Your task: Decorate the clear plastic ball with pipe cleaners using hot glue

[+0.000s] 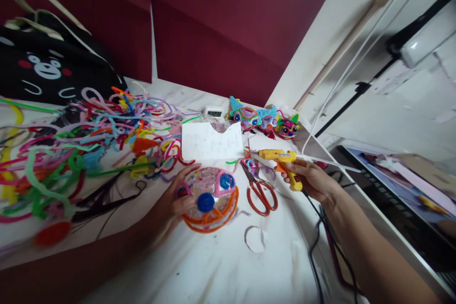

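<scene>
My left hand [175, 197] grips the left side of a clear dome-shaped piece [211, 199] wrapped in orange, pink and blue pipe cleaners, resting on the white table [221, 266]. My right hand [310, 179] is closed round the handle of a yellow glue gun [280, 157], its nozzle pointing left above the table. Red-handled scissors [261, 193] lie between the two hands.
A big heap of coloured pipe cleaners [78, 152] covers the left of the table. A white paper sheet [211, 141], three finished pipe-cleaner masks [265, 121], a small white clock [213, 112] and a black bear bag [46, 71] sit behind. The glue gun's black cord [317, 242] trails toward me.
</scene>
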A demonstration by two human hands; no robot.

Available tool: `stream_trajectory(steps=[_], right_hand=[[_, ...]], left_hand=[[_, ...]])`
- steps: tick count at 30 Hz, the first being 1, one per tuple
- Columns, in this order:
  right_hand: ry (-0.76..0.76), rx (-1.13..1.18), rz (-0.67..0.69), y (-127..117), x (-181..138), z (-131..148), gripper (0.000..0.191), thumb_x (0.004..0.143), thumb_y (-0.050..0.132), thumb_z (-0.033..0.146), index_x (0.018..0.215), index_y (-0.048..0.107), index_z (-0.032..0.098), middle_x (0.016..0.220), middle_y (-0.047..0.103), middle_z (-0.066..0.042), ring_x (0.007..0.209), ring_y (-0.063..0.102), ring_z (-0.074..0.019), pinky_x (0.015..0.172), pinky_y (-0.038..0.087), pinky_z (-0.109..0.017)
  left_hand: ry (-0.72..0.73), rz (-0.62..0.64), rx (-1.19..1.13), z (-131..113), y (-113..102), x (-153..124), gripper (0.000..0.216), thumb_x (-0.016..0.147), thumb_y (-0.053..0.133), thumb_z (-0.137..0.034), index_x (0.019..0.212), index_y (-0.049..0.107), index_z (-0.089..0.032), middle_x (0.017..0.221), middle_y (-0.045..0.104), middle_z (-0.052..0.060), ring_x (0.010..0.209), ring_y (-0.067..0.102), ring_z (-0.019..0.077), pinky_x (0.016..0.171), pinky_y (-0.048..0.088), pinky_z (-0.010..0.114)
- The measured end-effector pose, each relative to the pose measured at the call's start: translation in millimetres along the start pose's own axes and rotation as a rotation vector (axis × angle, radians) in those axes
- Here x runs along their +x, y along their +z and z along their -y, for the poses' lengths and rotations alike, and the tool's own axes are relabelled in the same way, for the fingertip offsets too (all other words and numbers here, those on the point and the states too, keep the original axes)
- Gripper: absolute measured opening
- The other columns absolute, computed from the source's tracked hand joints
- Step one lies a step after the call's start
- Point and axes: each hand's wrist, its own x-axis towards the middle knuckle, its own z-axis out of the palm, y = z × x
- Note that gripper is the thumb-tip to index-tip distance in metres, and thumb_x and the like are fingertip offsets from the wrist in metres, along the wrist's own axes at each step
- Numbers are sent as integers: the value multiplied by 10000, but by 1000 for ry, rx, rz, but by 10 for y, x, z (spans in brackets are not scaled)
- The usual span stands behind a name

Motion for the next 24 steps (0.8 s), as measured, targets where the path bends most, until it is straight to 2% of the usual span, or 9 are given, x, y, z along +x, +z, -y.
stream_trajectory(steps=[3, 8, 11, 14, 18, 21, 24], right_hand=[[31, 0, 59, 38, -46, -13, 272, 671, 891, 254, 850, 722, 142, 707, 721, -36, 555, 648, -109, 531, 538, -190], [103, -16, 149, 102, -225, -125, 342, 690, 895, 301, 957, 738, 157, 810, 751, -37, 608, 682, -120, 581, 562, -208], [132, -39, 190, 131, -314, -226, 391, 676, 904, 310, 993, 735, 155, 854, 764, -49, 681, 708, -140, 629, 567, -220], [153, -61, 214, 136, -349, -318, 447, 651, 920, 311, 1020, 713, 168, 881, 770, -43, 712, 716, -143, 668, 568, -230], [157, -100, 222, 135, -303, -377, 465, 682, 897, 384, 1031, 673, 173, 885, 762, -38, 712, 714, -131, 659, 551, -220], [142, -157, 212, 158, -234, -392, 516, 655, 897, 450, 1019, 656, 175, 888, 753, -40, 711, 709, -145, 670, 555, -250], [118, -251, 191, 175, -174, -424, 556, 628, 889, 504, 1008, 655, 172, 882, 743, -43, 684, 693, -164, 679, 557, -301]], left_hand=[[-39, -22, -30, -113, 85, -18, 674, 655, 832, -410, 1291, 616, -358, 1388, 634, 53, 1252, 587, 368, 934, 547, 422], [-36, -79, -100, -222, 140, 4, 534, 608, 871, -453, 1113, 712, -382, 1216, 734, -12, 1158, 647, 318, 830, 583, 352], [-49, -132, -112, -208, 110, 25, 501, 599, 869, -472, 1072, 733, -382, 1158, 757, -25, 1130, 666, 328, 790, 594, 355], [-48, -160, -101, -188, 82, 45, 584, 581, 878, -477, 1135, 718, -389, 1209, 747, -26, 1212, 630, 360, 829, 600, 384], [-61, -230, -84, -202, 84, 58, 772, 494, 908, -517, 1220, 680, -390, 1224, 748, -23, 1216, 632, 370, 773, 627, 345], [-51, -234, -85, -219, 78, 55, 857, 479, 924, -508, 1278, 639, -381, 1214, 754, -11, 1129, 688, 337, 740, 639, 305], [-30, -194, -87, -209, 40, 49, 832, 542, 918, -470, 1306, 610, -351, 1219, 749, 1, 1048, 725, 278, 717, 634, 247]])
